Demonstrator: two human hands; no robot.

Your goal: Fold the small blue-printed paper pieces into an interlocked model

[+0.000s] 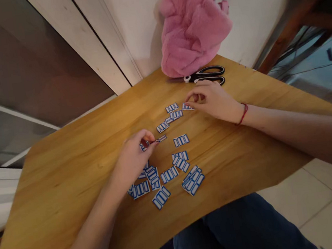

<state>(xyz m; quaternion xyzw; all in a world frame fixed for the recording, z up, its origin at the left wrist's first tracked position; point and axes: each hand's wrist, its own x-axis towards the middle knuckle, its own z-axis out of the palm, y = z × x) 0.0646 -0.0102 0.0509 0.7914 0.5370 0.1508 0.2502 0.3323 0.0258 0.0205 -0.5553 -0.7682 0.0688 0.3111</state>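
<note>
Several small white label pieces with blue borders lie scattered on the wooden table. My left hand is closed, thumb and finger pinching one label piece that is seen nearly edge-on. Part of the label pile beneath that wrist is hidden. Farther back, my right hand has its thumb and fingers pinched on the edge of another label piece. Between the hands lie a line of overlapping labels and a single label. Closer to me is a small overlapping stack.
Black-handled scissors lie behind my right hand, their blades under a pink fluffy cloth item against the wall. A framed panel borders the table's far left. My legs are below the front edge.
</note>
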